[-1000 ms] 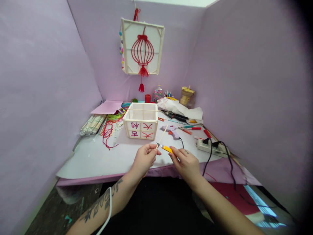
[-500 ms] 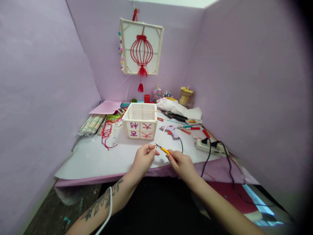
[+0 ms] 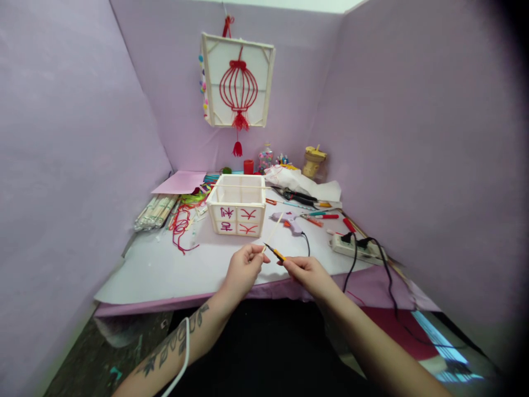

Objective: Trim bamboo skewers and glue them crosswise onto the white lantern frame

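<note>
Left hand (image 3: 243, 270) pinches thin wooden stick (image 3: 273, 229) | right hand (image 3: 308, 273) grips yellow-handled cutter (image 3: 276, 253), before white box lantern (image 3: 237, 212) | I cut outward, gently.

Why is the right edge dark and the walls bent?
Head view: a wide lens bows the purple walls and darkens the right edge; light is soft and even, with faint shadows; the left hand on the stick and right hand on the yellow cutter look sharp.

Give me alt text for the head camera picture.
The left hand pinches a thin wooden stick while the right hand holds a yellow-handled cutter with its tip at the stick. Behind them sit a white box lantern and a purple glue gun.
</note>
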`<state>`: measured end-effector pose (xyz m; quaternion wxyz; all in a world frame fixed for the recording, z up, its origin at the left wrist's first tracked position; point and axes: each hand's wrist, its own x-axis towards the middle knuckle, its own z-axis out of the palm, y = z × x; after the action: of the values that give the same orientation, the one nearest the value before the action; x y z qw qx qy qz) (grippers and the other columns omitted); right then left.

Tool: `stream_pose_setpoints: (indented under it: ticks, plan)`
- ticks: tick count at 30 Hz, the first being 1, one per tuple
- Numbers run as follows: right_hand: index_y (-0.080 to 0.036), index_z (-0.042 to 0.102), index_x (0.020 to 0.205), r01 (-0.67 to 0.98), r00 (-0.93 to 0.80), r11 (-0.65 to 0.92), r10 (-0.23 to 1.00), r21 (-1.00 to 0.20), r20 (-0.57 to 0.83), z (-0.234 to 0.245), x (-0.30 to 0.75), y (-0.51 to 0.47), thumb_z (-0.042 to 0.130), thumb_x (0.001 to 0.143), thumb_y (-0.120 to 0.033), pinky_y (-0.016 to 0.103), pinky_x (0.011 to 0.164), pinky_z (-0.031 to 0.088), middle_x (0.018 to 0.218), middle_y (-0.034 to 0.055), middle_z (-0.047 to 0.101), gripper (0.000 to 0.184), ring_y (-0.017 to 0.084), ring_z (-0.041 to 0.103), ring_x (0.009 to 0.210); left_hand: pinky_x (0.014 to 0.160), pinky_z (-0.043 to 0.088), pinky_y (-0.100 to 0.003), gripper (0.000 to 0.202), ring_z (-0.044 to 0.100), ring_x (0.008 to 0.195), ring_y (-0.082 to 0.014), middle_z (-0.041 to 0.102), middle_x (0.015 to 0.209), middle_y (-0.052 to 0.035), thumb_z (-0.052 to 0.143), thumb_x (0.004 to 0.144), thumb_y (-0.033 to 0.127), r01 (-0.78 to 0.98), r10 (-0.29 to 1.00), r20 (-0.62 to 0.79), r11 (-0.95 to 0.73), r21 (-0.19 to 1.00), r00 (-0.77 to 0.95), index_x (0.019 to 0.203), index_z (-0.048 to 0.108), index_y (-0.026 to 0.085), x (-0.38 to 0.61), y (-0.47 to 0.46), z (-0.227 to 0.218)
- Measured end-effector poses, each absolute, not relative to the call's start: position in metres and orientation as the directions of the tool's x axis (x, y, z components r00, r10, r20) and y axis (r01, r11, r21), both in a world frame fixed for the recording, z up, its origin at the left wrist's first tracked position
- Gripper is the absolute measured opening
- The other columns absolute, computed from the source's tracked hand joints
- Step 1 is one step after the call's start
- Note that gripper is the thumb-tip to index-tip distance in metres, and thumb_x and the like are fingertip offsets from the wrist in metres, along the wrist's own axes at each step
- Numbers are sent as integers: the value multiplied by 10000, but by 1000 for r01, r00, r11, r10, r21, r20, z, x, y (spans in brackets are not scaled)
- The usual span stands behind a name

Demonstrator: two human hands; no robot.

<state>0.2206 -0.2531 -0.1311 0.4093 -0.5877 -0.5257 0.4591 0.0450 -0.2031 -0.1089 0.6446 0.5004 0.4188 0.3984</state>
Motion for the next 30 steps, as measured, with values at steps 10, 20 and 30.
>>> stream_pose_setpoints:
  ticks: [10, 20, 30]
  plan:
    - [-186, 752, 958, 604, 162, 140, 942, -784, 293, -123, 220, -262, 547, 871, -372, 279, 651, 440, 725, 43, 683, 290, 180, 597, 664, 391, 187, -185, 318, 312, 397, -23, 634, 727, -8, 656, 707, 341, -149, 932, -160, 217, 965, 326, 933, 579, 131, 45, -206, -102]
    - [-194, 731, 1024, 822, 129, 164, 879, -546, 459, -129, 218, -263, 520, 916, -369, 255, 631, 433, 732, 39, 675, 294, 158, 614, 636, 394, 185, -187, 283, 306, 386, -18, 637, 711, -5, 657, 695, 307, -162, 928, -182, 244, 956, 324, 903, 578, 133, 47, -207, -102]
    - [-165, 699, 1066, 900, 36, 206, 844, -385, 535, -137, 216, -260, 445, 964, -356, 240, 630, 434, 744, 60, 685, 334, 162, 632, 655, 389, 198, -189, 281, 317, 390, -22, 643, 728, -10, 642, 721, 327, -135, 946, -136, 182, 974, 293, 912, 593, 128, 47, -206, -106]
